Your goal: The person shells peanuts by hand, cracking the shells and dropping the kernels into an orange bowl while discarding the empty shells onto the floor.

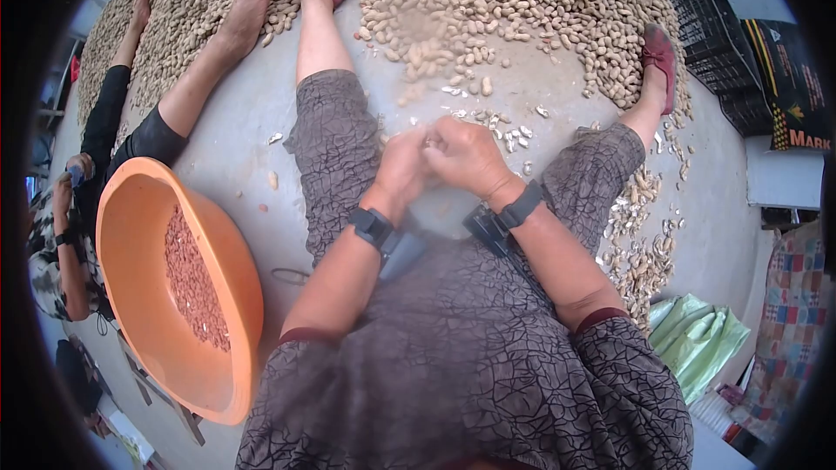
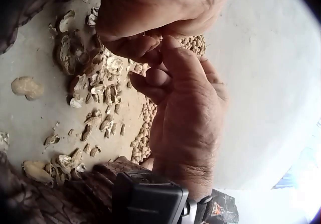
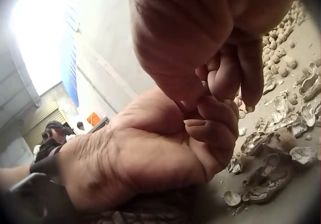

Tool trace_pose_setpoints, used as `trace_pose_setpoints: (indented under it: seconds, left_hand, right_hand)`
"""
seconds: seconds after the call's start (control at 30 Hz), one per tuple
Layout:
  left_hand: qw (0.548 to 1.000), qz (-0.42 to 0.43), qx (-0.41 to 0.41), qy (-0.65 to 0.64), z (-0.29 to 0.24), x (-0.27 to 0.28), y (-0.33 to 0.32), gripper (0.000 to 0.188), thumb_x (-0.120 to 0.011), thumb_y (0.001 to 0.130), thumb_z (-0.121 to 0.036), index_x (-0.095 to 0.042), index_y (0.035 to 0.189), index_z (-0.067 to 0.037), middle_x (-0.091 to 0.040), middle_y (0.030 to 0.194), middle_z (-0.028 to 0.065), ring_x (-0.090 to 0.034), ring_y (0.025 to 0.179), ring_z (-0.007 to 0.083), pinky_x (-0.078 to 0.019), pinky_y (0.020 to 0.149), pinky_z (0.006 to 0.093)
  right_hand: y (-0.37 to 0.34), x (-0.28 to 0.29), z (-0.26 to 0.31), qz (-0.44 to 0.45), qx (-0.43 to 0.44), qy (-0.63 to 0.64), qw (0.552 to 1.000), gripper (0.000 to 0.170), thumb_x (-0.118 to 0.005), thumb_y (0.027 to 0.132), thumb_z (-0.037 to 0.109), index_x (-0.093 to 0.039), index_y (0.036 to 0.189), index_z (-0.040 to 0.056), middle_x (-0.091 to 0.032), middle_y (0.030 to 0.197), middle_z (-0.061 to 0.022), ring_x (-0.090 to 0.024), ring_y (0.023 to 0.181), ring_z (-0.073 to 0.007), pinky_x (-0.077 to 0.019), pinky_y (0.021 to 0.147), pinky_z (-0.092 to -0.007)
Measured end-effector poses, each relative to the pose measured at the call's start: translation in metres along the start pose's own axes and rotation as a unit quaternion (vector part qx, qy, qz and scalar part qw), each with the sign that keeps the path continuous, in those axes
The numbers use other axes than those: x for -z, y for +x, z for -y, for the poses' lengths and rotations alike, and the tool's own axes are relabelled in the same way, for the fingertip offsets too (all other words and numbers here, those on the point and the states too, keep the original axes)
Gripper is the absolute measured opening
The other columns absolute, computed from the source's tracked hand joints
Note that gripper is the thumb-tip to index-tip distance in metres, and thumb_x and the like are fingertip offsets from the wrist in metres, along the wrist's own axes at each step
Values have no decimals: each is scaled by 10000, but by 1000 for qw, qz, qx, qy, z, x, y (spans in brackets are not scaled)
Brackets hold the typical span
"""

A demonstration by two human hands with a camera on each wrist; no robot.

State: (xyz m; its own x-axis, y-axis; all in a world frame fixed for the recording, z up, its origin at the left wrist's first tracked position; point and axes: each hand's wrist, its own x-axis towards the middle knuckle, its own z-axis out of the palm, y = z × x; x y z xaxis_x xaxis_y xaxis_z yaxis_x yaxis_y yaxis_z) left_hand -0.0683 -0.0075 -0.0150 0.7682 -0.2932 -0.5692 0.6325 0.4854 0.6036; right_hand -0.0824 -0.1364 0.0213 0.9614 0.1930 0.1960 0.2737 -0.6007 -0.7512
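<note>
Both hands meet in front of the lap, thumbs and curled fingers pressed together. My left hand [image 1: 404, 165] and my right hand [image 1: 470, 155] pinch at one spot, and in the left wrist view a small pale piece [image 2: 154, 35] shows between the fingertips. The fingers hide most of it, so I cannot tell whether it is a peanut. In the right wrist view the right hand [image 3: 200, 38] is close above the left hand [image 3: 150, 143]. Broken peanut shells [image 1: 509, 130] lie on the floor just beyond the hands.
A large heap of unshelled peanuts [image 1: 514, 0] spreads beyond the feet. To the left, an orange basin [image 1: 131, 209] holds reddish shelled peanuts [image 1: 193, 278]. More shells [image 1: 640, 252] lie by the right leg, near a green sack [image 1: 697, 339]. Another person's bare foot [image 1: 244, 13] rests by the heap.
</note>
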Motion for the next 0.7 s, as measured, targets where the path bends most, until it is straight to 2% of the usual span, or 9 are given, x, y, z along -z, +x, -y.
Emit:
trace_pose_setpoints:
  seconds: [0.17,0.27,0.33,0.47,0.5,0.53,0.57,0.63,0.7]
  left_hand:
    - [1000,3,5,15,-2,-2,-3,254,-406,947,-188,-559,1021,1,-598,856,73,-577,694,155,-459,578,279]
    - [999,29,-8,42,-10,-4,-5,262,-403,950,-178,-555,1043,15,-588,770,53,-526,606,124,-405,513,246]
    - [995,-15,10,101,-16,-1,-3,265,-406,949,-165,-573,1031,24,-561,687,29,-462,537,95,-340,464,222]
    - [995,-36,14,93,-19,-5,4,286,-415,948,-167,-572,1076,34,-546,658,18,-446,521,80,-329,455,215]
    - [934,46,-46,352,-25,-2,12,288,-422,939,-148,-557,1112,38,-546,659,18,-448,523,75,-330,456,207]
    - [797,125,-102,583,-31,-3,13,300,-428,929,-129,-541,1148,42,-547,660,19,-450,525,70,-332,457,199]
    - [799,124,-101,580,-34,-5,13,300,-428,929,-129,-541,1148,42,-547,660,19,-450,525,70,-332,457,199]
    - [895,72,-8,441,-54,-21,2,320,-432,892,-56,-523,1180,52,-567,699,24,-478,555,70,-362,475,190]
    - [910,72,-12,407,-57,-14,15,326,-430,865,-19,-533,1165,54,-578,742,34,-491,575,72,-372,484,186]
  right_hand:
    - [0,0,-2,-4,15,-18,1000,171,-605,711,163,-556,747,4,-592,676,-195,-594,640,-359,-469,589,-407]
    - [4,16,2,12,-61,16,998,194,-628,711,184,-565,749,4,-599,682,-197,-604,648,-355,-474,591,-395]
    - [8,31,6,115,-201,72,970,221,-650,708,214,-570,723,8,-606,680,-192,-609,640,-350,-474,589,-398]
    - [19,34,-25,102,-116,-19,988,244,-666,710,243,-577,698,16,-612,676,-175,-609,640,-337,-472,594,-406]
    - [30,42,-45,77,-154,-59,983,270,-683,726,263,-595,701,9,-607,647,-149,-609,625,-265,-474,586,-365]
    - [39,48,-56,52,-192,-99,975,298,-700,741,284,-612,705,2,-601,618,-123,-609,610,-193,-475,578,-324]
    - [43,50,-65,55,-193,-101,974,298,-700,741,284,-612,705,2,-601,618,-123,-609,610,-193,-475,578,-324]
    - [52,53,-73,43,-208,-159,964,301,-694,749,302,-620,728,11,-624,666,-146,-621,654,-242,-480,629,-353]
    - [59,47,-85,32,-217,-186,958,302,-693,748,305,-621,747,12,-634,702,-156,-624,689,-269,-479,654,-367]
